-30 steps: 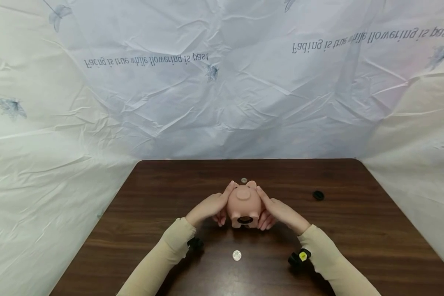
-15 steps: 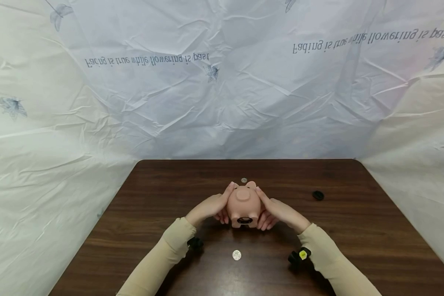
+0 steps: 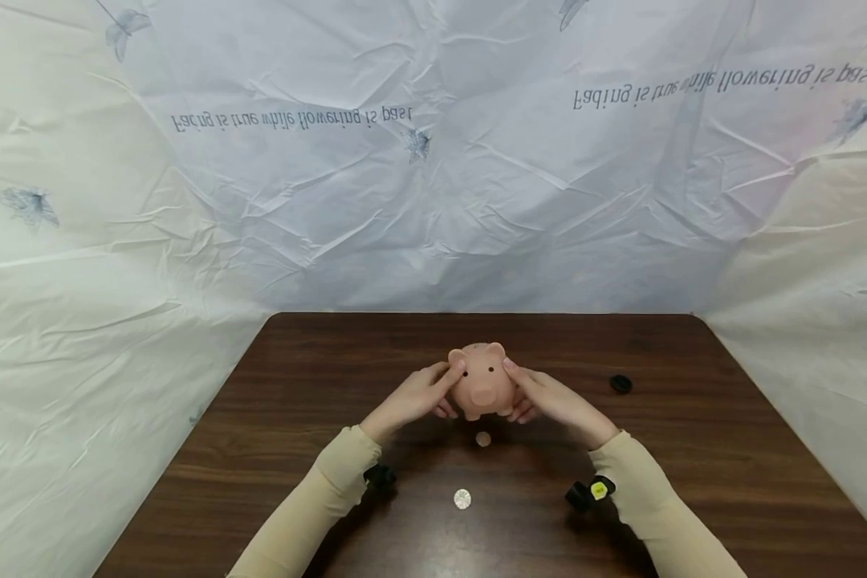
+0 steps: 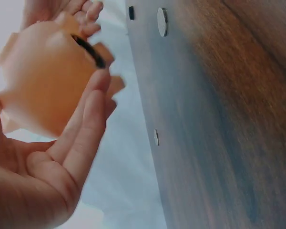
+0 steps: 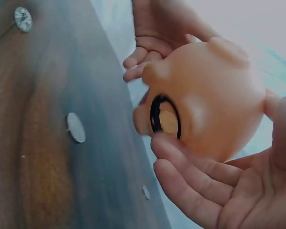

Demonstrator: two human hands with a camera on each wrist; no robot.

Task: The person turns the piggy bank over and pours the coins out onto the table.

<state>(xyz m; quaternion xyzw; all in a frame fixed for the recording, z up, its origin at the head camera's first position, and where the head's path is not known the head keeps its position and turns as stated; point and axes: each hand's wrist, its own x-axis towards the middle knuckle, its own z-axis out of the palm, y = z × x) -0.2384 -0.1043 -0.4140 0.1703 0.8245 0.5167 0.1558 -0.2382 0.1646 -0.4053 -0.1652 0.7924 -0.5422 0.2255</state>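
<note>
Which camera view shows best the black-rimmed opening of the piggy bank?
The right wrist view: the opening faces the camera, its rim nearly whole. Left wrist shows only a dark, slanted sliver; head shows none of it.

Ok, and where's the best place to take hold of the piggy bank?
Grip the piggy bank by its two flanks, left hand from the left, right hand from the right: its body bulges roundly, so opposed holds should steady it best, ideally leaving the black ring underneath clear.

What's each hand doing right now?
Left hand: holding the pink piggy bank.
Right hand: holding the same piggy bank from the opposite side.
</note>
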